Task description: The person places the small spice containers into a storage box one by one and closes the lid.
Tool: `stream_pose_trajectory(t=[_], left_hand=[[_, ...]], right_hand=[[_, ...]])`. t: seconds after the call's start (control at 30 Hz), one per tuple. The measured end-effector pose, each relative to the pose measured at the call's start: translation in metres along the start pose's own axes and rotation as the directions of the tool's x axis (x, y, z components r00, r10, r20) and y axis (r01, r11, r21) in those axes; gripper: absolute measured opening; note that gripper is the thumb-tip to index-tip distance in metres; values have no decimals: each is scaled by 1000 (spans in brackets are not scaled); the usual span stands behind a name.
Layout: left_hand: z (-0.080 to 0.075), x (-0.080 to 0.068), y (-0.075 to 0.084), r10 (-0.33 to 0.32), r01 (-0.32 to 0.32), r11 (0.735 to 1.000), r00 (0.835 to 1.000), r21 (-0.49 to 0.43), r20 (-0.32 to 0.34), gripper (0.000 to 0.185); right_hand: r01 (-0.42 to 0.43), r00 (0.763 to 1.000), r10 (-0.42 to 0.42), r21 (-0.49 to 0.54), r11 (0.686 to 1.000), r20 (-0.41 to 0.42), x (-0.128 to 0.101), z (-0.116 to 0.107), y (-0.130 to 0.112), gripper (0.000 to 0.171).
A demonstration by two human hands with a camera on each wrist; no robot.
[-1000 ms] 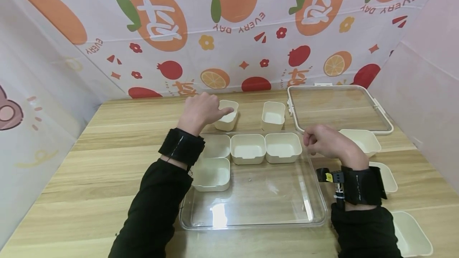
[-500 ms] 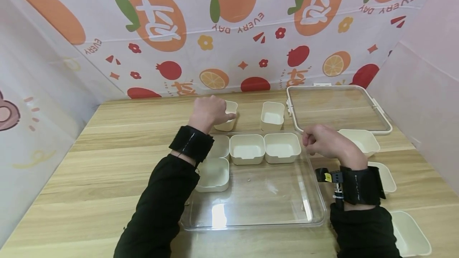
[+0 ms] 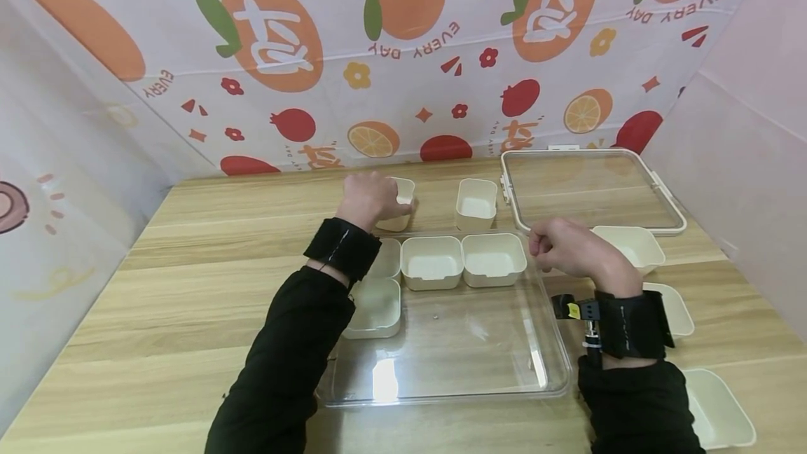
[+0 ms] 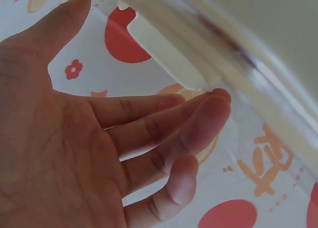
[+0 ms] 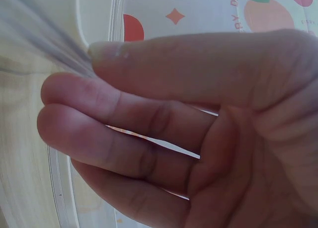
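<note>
A clear plastic tray (image 3: 454, 349) lies in the middle of the wooden table. Several small cream cups sit along its far and left sides, among them one at the left (image 3: 376, 305) and two in the far row (image 3: 431, 261) (image 3: 493, 258). Just beyond the tray, my left hand (image 3: 368, 198) curls over a loose cream cup (image 3: 404, 190). In the left wrist view my fingertips (image 4: 213, 101) touch that cup's rim (image 4: 169, 59). My right hand (image 3: 564, 247) pinches the tray's far right rim, thumb against forefinger (image 5: 174, 114).
A second loose cup (image 3: 477, 203) stands beyond the tray. The clear lid (image 3: 592, 191) lies flat at the back right. Three wider cream cups (image 3: 630, 247) (image 3: 677, 307) (image 3: 719, 408) line the right edge. Printed cloth walls close in the table on three sides.
My left hand has slid a little right and closed over the loose cup, covering more of it. My right hand has stayed on the tray's rim.
</note>
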State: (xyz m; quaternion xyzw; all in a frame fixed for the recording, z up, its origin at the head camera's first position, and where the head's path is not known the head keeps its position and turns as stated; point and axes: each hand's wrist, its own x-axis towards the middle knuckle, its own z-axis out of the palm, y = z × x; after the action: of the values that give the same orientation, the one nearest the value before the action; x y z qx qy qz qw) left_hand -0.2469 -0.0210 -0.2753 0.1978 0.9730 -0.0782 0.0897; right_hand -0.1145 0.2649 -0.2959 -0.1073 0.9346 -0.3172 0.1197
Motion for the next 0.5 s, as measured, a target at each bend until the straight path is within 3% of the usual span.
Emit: stream_pose_trajectory(t=[0.2,0.5], left_hand=[[3,5,-4,-19,22,999,998,-47,64,50],[4,9,-6,-26,34,995,996,-99,80,39]], right_hand=[[-5,1000,5,6,1000,9,1,1,1,14],[-18,1000,18,1,1000,9,2,-1,2,13]])
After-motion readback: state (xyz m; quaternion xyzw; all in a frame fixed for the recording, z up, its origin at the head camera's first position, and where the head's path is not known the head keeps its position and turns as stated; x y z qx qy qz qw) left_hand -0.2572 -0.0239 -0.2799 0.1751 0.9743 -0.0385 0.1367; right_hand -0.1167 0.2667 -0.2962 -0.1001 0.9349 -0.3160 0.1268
